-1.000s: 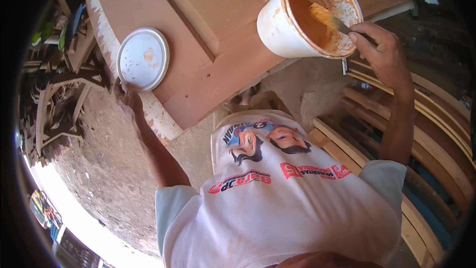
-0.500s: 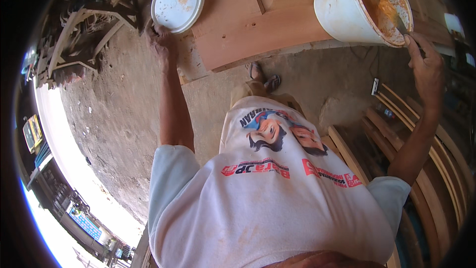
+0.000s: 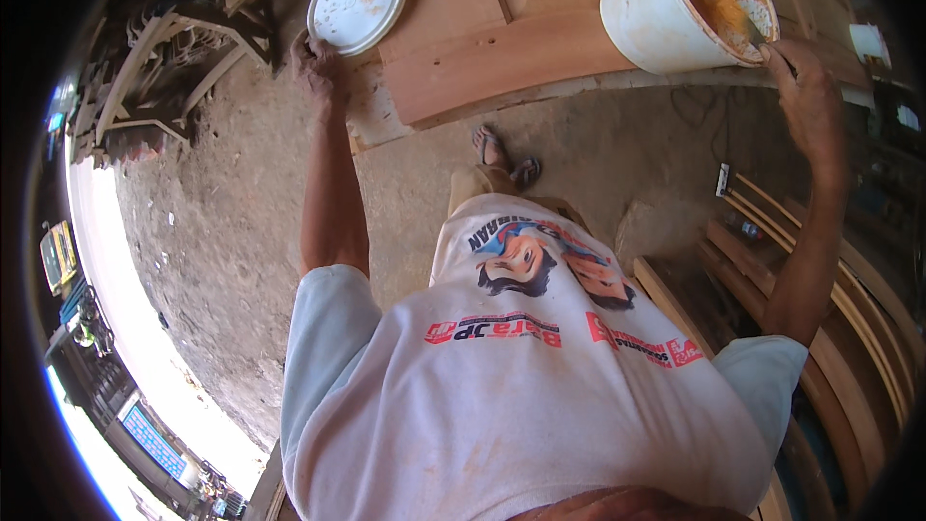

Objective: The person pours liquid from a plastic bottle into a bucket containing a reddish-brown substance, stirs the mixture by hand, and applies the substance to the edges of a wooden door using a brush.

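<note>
At the far left of the work surface, my left hand (image 3: 321, 69) is closed at the near rim of a round white lid (image 3: 358, 4). The lid's face is spotted with dried orange-brown paste, and the fingertips are partly hidden. On the right, my right hand (image 3: 805, 87) grips what looks like a putty knife (image 3: 754, 33), its handle mostly inside the fingers. Its blade reaches into a tilted white bucket (image 3: 644, 14), whose inner wall is smeared with orange paste. A lump of orange paste (image 3: 727, 12) lies by the blade.
A brown wooden panel (image 3: 502, 63) lies under the bucket and beside the lid. Long timber pieces (image 3: 820, 328) lie on the floor at right. A stack of wooden frames (image 3: 135, 77) stands at far left. My sandalled feet (image 3: 497, 150) are below the panel's edge.
My right hand and the knife have shifted slightly left and deeper into the bucket. My left hand stays at the lid's rim. The whole view has tilted a little.
</note>
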`<state>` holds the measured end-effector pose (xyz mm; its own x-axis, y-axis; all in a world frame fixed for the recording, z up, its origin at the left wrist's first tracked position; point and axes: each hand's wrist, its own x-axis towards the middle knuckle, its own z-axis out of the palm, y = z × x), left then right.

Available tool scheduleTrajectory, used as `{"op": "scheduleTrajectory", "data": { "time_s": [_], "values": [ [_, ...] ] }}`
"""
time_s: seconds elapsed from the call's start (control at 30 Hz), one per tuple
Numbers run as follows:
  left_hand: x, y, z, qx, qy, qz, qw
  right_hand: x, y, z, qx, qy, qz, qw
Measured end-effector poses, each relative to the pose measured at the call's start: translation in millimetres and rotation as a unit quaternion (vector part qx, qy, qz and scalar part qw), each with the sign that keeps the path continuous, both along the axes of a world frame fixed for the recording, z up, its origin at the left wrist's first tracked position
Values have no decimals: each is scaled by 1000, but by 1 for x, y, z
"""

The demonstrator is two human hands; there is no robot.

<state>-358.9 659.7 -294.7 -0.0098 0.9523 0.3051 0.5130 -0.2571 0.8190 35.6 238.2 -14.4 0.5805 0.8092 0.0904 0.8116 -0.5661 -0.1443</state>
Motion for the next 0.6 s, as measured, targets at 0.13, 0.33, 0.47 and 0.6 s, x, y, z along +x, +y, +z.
{"op": "scheduleTrajectory", "data": {
  "time_s": [0.13, 0.33, 0.47, 0.6],
  "values": [
    [-7, 12, -13, 38, 32, 12, 999, -3, 4, 18, 75, -10, 6, 997],
    [1, 10, -11, 26, -29, -2, 999, 2, 4, -32, 36, -34, 23, 998],
    [-3, 3, -3, 19, 9, 14, 1000, -10, 3, -10, 83, 11, 14, 996],
    [3, 3, -3, 19, 8, 9, 1000, -4, 3, -29, 48, -33, 32, 998]
  ]
}}
